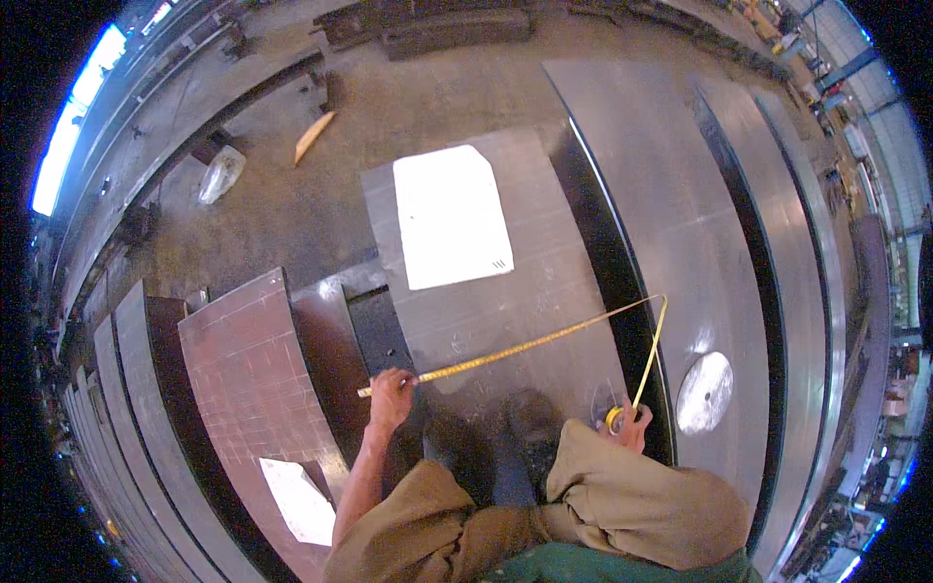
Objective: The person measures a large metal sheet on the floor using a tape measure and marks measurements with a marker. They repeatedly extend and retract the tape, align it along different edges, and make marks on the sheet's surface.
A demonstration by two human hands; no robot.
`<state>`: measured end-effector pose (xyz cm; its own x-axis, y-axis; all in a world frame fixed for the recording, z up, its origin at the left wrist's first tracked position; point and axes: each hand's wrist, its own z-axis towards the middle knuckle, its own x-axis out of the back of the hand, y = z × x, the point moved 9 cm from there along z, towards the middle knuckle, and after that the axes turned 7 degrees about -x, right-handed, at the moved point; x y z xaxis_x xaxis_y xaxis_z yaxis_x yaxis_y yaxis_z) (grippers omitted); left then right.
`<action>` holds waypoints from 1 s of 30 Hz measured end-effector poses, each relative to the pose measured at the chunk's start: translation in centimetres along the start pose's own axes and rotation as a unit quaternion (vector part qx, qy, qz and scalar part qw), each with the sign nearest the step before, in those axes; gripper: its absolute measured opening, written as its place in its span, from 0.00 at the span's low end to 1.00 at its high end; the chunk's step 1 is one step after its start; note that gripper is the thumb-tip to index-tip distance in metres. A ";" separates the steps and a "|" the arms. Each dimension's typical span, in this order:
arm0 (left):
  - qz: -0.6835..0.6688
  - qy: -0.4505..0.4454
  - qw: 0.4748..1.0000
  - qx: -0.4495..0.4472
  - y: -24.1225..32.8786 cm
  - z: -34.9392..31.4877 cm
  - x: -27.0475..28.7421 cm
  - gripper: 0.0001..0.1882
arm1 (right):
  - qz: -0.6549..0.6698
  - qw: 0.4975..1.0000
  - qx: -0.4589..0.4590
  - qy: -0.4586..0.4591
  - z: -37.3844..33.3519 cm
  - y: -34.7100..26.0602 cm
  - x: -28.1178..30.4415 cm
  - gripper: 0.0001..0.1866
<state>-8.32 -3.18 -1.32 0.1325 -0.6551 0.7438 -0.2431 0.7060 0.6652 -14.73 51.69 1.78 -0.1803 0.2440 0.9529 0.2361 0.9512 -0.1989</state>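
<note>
One tape, strung between the hands: left fingers pinch it near its end; right fingers grip its case. Risk: fold ahead of right fingers may kink, if pushed.

worn: green cloth, dark, plain, smooth | brown cloth, matte, loose, bunched in deep creases and rounded bulges, above the green cloth and left of it; which garment, cannot tell | left forearm: bare, left of the green cloth | left hand: bare | right hand: bare
</note>
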 end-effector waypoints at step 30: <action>-0.044 0.054 0.994 0.079 0.5 -3.3 3.9 0.11 | -0.070 0.994 0.081 0.033 1.0 -5.8 1.7 0.35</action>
<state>-4.72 -4.47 2.15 0.2604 -0.6742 0.6911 -0.3723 0.5903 0.7162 -17.33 46.74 4.34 -0.1354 0.0999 0.9857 0.0553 0.9941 -0.0931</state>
